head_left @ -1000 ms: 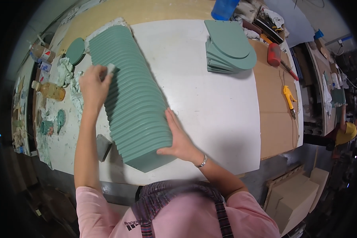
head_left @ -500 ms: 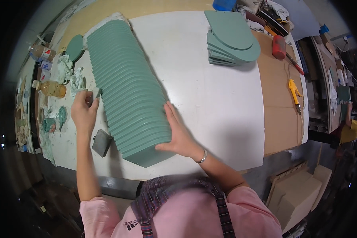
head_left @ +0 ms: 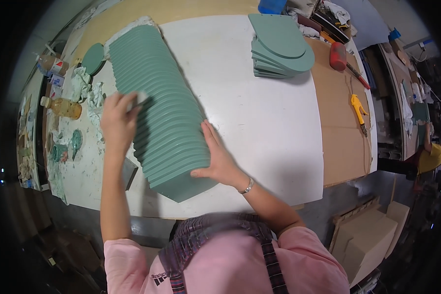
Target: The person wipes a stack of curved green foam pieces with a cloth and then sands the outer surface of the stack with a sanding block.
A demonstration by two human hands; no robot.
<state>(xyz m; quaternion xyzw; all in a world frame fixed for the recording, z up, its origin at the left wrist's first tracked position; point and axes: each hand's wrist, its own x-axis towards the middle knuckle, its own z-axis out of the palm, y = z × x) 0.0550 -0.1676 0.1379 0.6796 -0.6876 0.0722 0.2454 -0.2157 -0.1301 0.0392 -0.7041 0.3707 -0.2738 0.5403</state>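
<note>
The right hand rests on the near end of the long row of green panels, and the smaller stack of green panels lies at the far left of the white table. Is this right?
Not quite. In the head view, the smaller stack of green panels lies at the far right of the white table. The right hand does rest on the near end of the long row of green panels.

Two green panel stacks (head_left: 157,98) (head_left: 279,46), two bottles (head_left: 63,108) (head_left: 51,64), one yellow tool (head_left: 358,109).

A workshop. Green panels (head_left: 157,103) stand in a row on a paint-smeared table (head_left: 259,127). Tools (head_left: 358,109) and cardboard boxes (head_left: 365,240) lie right.
</note>
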